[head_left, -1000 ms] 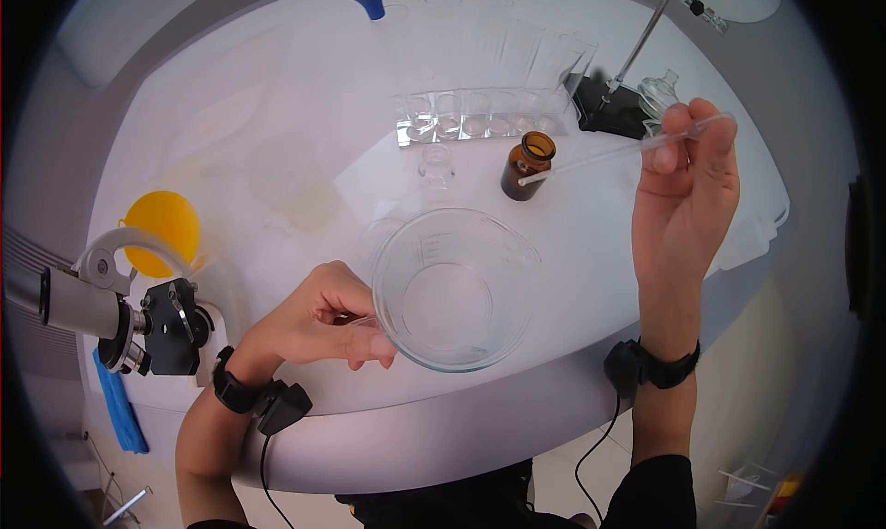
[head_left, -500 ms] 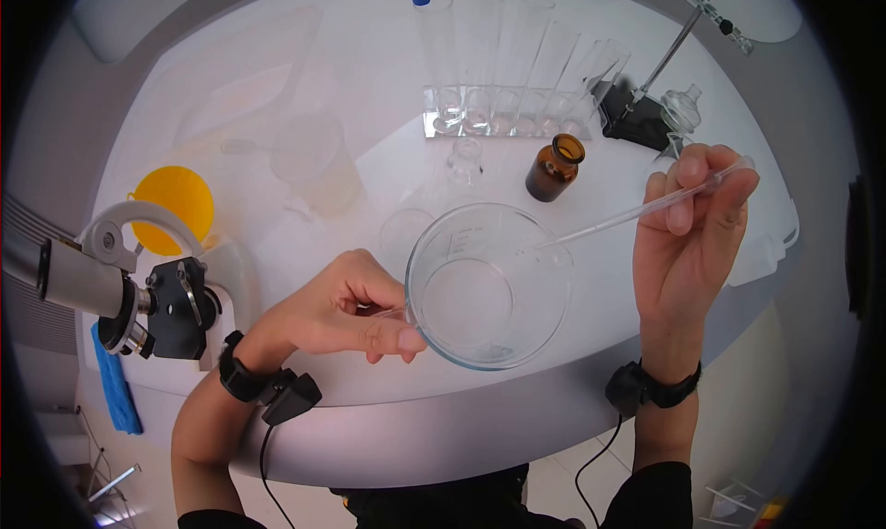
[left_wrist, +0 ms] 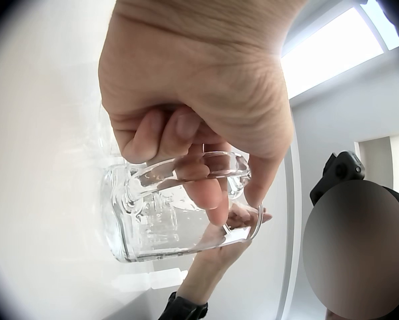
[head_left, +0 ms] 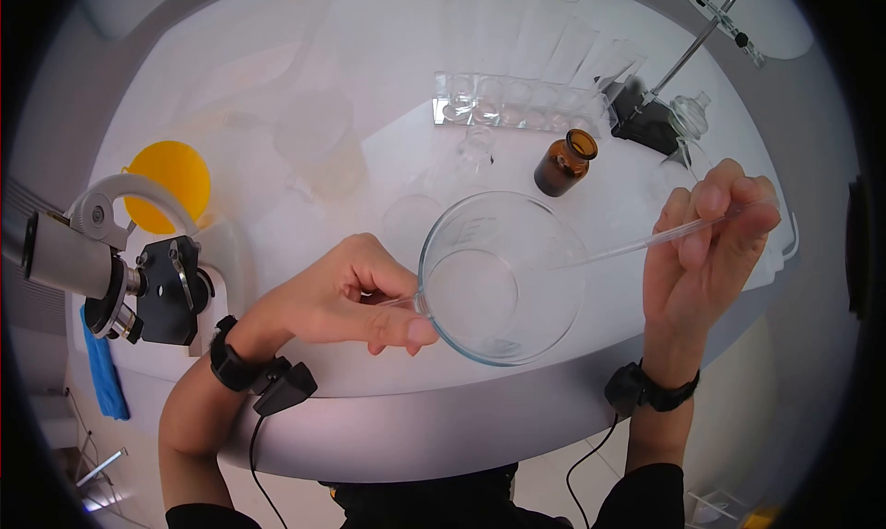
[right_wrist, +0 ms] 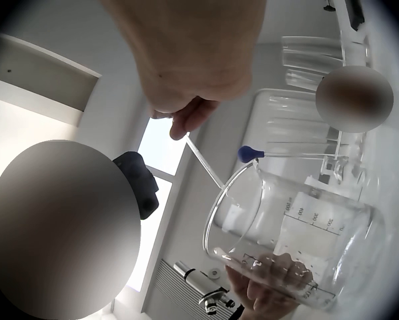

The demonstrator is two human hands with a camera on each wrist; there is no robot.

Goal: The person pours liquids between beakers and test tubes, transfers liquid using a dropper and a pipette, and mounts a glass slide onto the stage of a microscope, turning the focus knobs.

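In the head view my left hand (head_left: 365, 303) grips the handle of a clear glass beaker (head_left: 434, 335), which has printed volume marks. The left wrist view shows fingers curled through the glass handle (left_wrist: 186, 163), thumb against it near the rim. My right hand (head_left: 706, 243) pinches a slim clear dropper (head_left: 660, 236) by its upper end. The dropper slants down leftward, its lower end inside the beaker's mouth; the right wrist view also shows it crossing the rim. A brown glass bottle (head_left: 563, 167), uncapped with dark contents, stands behind the beaker.
A clear rack (head_left: 503, 114) of large test tubes stands at the back, with a small glass vessel (head_left: 476, 146) in front. Back right is a black-based stand (head_left: 646, 127) with glassware beside it. A microscope (head_left: 171, 289) and a yellow round object (head_left: 171, 183) are at the left.
The dropper's lower end has gone from in front of the brown bottle to inside the beaker's mouth. My right hand has come down towards me; the left hand keeps its grip on the handle.
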